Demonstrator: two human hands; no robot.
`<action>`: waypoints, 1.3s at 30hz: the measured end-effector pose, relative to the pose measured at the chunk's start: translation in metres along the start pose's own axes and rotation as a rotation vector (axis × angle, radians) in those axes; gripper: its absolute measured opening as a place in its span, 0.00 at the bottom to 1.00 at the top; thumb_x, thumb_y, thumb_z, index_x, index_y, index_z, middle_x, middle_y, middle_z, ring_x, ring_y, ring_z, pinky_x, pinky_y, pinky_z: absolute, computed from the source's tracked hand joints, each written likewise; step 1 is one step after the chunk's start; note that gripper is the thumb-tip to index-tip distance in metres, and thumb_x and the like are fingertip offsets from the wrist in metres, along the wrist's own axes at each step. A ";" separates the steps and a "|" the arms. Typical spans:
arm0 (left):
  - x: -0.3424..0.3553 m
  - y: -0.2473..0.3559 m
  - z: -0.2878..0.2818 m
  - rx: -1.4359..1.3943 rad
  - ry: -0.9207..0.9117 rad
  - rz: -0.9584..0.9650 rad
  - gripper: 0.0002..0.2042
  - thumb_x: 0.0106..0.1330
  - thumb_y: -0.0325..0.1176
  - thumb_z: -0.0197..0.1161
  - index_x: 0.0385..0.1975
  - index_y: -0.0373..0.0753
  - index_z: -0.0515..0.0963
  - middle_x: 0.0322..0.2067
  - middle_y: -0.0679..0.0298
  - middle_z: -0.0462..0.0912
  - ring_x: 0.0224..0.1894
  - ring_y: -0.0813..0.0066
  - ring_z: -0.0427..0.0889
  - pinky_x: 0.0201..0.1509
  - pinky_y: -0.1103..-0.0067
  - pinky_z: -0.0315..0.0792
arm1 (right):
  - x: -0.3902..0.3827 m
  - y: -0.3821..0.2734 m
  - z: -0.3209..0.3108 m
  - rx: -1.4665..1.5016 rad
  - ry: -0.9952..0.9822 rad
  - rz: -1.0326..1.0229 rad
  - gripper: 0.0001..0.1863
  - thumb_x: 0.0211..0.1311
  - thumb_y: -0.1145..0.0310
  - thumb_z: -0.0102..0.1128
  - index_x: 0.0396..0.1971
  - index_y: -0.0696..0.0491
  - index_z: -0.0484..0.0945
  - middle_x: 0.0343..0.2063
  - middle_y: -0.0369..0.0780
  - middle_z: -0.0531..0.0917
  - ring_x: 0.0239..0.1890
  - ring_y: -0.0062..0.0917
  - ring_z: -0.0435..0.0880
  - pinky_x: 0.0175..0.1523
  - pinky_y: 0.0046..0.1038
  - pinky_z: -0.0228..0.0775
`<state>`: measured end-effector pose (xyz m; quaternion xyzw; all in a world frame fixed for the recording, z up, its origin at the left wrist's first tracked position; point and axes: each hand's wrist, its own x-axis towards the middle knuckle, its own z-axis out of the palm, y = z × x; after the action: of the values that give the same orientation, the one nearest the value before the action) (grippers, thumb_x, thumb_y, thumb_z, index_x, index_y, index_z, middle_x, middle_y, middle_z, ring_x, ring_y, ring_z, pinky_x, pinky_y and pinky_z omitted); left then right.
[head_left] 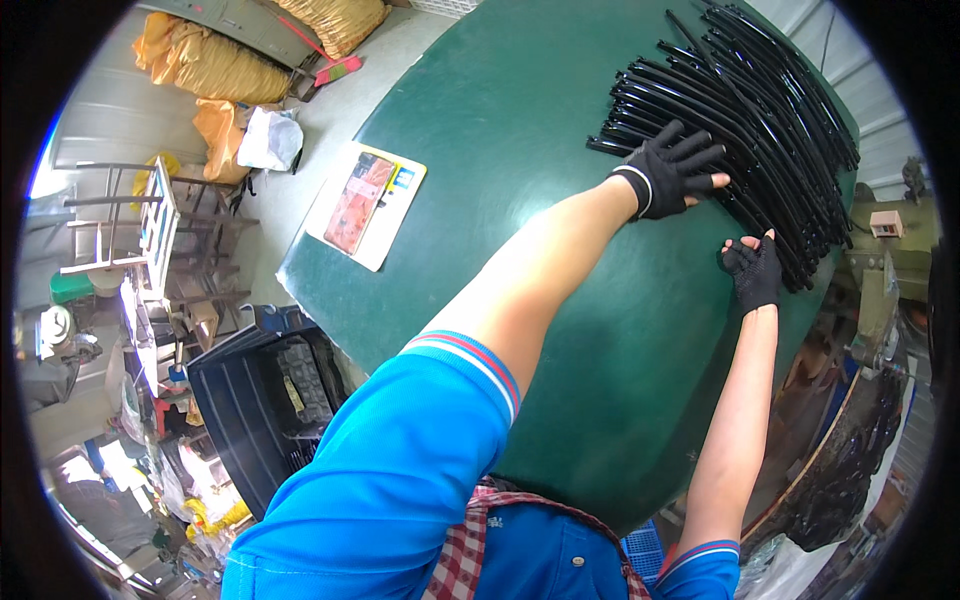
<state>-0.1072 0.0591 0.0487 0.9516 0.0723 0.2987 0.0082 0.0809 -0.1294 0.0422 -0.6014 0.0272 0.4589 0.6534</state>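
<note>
A big pile of glossy black tubes [760, 130] lies at the far right of a green tabletop [500, 150]. My left hand [672, 172], in a black glove with bare fingertips, reaches across and rests against the pile's near left side. Its fingers are stretched out over the tubes. Close to the pile's lower right end is my right hand [754, 273], gloved the same way. That hand's fingers are curled in, with the thumb beside the tubes; what they hold, if anything, is hidden.
A white card with a pink-brown pack [360, 205] lies at the table's left edge. Below that edge stands a black crate [250, 400]. Stools [150, 215], yellow sacks [215, 65] and a pink broom [338, 70] are on the left floor. Green machinery [885, 265] stands at right.
</note>
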 end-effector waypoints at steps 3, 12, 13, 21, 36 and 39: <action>-0.024 0.025 -0.009 -0.085 0.035 -0.062 0.24 0.57 0.44 0.60 0.57 0.62 0.69 0.62 0.60 0.64 0.65 0.59 0.61 0.68 0.58 0.51 | 0.003 0.001 0.001 -0.013 -0.003 0.005 0.27 0.67 0.45 0.47 0.27 0.58 0.70 0.25 0.54 0.80 0.28 0.42 0.81 0.37 0.42 0.79; -0.134 0.107 -0.102 -0.028 -0.095 -0.419 0.28 0.56 0.43 0.62 0.59 0.54 0.66 0.64 0.55 0.58 0.67 0.54 0.56 0.68 0.58 0.51 | -0.011 0.028 0.008 -0.217 -0.132 -0.309 0.17 0.66 0.57 0.51 0.28 0.57 0.70 0.23 0.49 0.80 0.24 0.35 0.81 0.31 0.34 0.78; -0.146 0.116 -0.110 -0.034 -0.094 -0.462 0.29 0.56 0.43 0.62 0.60 0.54 0.65 0.65 0.55 0.58 0.67 0.54 0.56 0.67 0.58 0.52 | -0.021 0.030 0.010 -0.260 -0.138 -0.383 0.16 0.66 0.59 0.52 0.28 0.57 0.71 0.23 0.49 0.80 0.23 0.34 0.81 0.30 0.33 0.78; -0.236 0.193 -0.171 0.018 -0.066 -0.766 0.29 0.57 0.44 0.62 0.61 0.50 0.65 0.64 0.52 0.60 0.64 0.53 0.61 0.65 0.59 0.55 | -0.077 0.074 -0.009 -0.320 -0.166 -0.570 0.06 0.64 0.70 0.54 0.29 0.56 0.71 0.21 0.40 0.78 0.20 0.24 0.78 0.27 0.27 0.75; -0.490 0.379 -0.233 -0.153 -0.036 -1.223 0.38 0.50 0.39 0.65 0.65 0.51 0.60 0.66 0.52 0.56 0.65 0.52 0.57 0.66 0.57 0.50 | -0.350 0.304 0.124 -0.546 -0.509 -0.387 0.04 0.61 0.72 0.54 0.30 0.56 0.71 0.21 0.38 0.77 0.21 0.21 0.76 0.25 0.22 0.70; -0.612 0.457 -0.270 -0.249 -0.136 -1.521 0.34 0.51 0.39 0.65 0.61 0.49 0.63 0.61 0.53 0.62 0.63 0.54 0.61 0.64 0.62 0.54 | -0.425 0.374 0.134 -0.611 -0.784 -0.362 0.04 0.62 0.71 0.55 0.30 0.55 0.71 0.22 0.38 0.77 0.23 0.22 0.78 0.27 0.23 0.73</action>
<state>-0.6965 -0.4874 -0.0501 0.6485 0.6712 0.1578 0.3227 -0.4695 -0.3160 0.0442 -0.5427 -0.4587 0.5161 0.4782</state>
